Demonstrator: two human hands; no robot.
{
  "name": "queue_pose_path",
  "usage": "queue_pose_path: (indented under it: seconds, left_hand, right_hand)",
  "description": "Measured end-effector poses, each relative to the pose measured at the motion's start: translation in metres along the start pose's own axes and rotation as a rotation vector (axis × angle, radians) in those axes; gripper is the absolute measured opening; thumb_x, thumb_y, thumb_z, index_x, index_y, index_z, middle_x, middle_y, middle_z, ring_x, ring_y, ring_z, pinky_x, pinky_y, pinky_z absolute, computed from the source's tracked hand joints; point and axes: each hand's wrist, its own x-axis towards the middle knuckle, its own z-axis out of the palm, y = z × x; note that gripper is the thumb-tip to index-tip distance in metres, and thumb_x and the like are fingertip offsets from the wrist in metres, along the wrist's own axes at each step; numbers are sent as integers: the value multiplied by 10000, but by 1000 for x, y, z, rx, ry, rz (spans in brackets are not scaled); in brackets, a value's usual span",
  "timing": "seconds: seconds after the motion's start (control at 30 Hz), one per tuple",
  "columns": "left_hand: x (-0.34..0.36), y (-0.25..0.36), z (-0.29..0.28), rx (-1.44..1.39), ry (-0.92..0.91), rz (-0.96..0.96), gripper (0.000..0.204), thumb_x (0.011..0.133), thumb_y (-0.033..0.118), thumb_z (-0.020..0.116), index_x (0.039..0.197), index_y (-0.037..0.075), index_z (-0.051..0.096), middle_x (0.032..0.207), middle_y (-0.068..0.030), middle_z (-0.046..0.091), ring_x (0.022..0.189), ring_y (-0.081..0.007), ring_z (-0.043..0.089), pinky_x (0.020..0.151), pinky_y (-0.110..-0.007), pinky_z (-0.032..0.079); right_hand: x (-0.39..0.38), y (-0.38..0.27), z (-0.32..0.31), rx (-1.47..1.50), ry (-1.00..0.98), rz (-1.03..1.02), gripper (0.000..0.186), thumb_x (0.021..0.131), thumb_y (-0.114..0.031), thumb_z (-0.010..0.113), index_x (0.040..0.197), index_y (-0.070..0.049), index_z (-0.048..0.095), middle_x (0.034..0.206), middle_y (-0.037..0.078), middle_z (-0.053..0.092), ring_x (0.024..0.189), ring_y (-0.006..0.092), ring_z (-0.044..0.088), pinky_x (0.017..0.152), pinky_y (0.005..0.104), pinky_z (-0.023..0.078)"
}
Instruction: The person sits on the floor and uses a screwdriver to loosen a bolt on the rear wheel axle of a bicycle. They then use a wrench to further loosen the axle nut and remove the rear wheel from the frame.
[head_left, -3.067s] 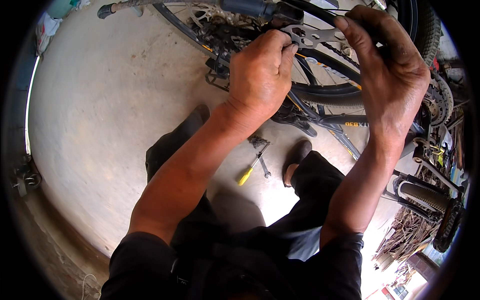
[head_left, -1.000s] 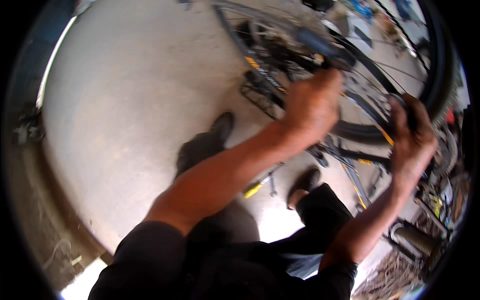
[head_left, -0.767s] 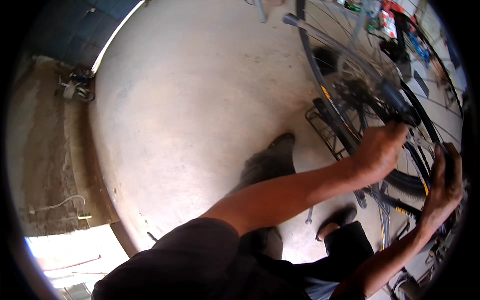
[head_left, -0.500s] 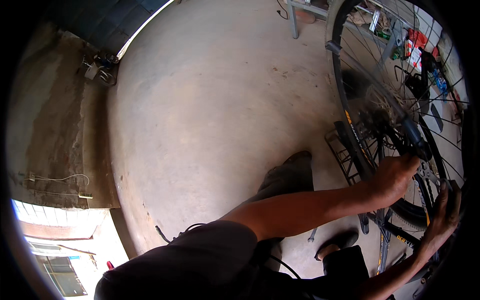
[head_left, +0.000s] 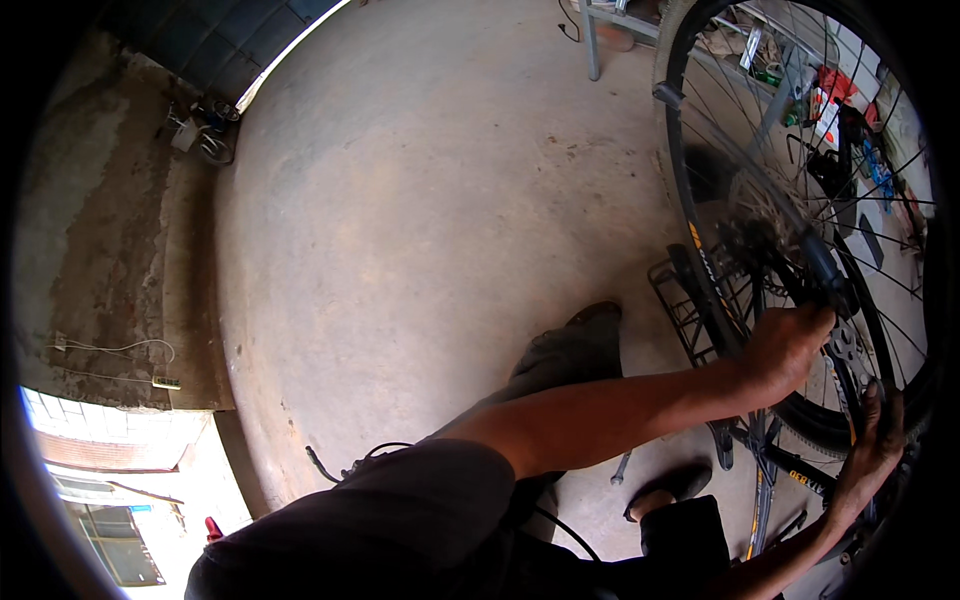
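A black bicycle [head_left: 795, 470] with orange markings stands at the right. My left hand [head_left: 785, 352] reaches across to it and is closed in a fist near the lower end of a thick dark tube [head_left: 822, 268]; its fingers hide what they grip. Just beside it shows a silver metal part with holes [head_left: 848, 350]. Below that part is my right hand [head_left: 872, 445], its fingertips pointing up and closed together against the bicycle near the silver part's lower edge. What lies between those fingers is too dark to make out.
A large spoked wheel [head_left: 688, 170] rises at the upper right, with a black rack [head_left: 678, 305] beneath it. A wrench [head_left: 621, 467] lies on the concrete floor near my sandalled foot [head_left: 680, 485]. Behind stand a metal bench leg [head_left: 591, 50] and cluttered items, including a red bag [head_left: 836, 85].
My right hand has shifted slightly down and left, and more of the silver part shows. The left hand keeps its grip, moving only a little. The whole view has shifted slightly.
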Motion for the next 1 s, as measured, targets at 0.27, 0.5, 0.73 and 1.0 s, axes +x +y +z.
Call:
queue_pose_path:
  seconds: [0.27,0.5,0.73,1.0]
  left_hand:
    - [2,-2,0,-105,-12,-35,222,865,-6,677,1051,23,559,878,-181,641,737,-423,660,594,-485,531]
    - [2,4,-6,-92,40,27,157,838,-55,629,968,-3,558,802,-185,631,675,-391,664,550,-454,516]
    - [2,6,-6,-100,44,-29,181,859,-2,708,940,30,549,827,-183,630,713,-422,654,573,-484,518]
    - [3,6,-10,-95,18,-46,185,860,-10,718,947,35,561,819,-192,638,717,-427,662,586,-482,517]
  right_hand:
    - [-6,-20,2,-84,79,-41,376,1034,-288,661,1254,17,663,1071,90,678,1009,187,612,902,341,504]
    - [-10,-41,14,-38,161,-166,283,1017,-221,683,1199,-4,678,1067,64,688,978,159,618,905,317,489]
    - [-3,-38,15,-25,142,-82,285,1036,-260,655,1185,-19,685,1024,77,685,948,160,587,897,318,475]
    - [-10,-26,10,83,49,-89,206,1032,-149,656,1118,37,673,903,47,642,853,114,562,796,281,511]
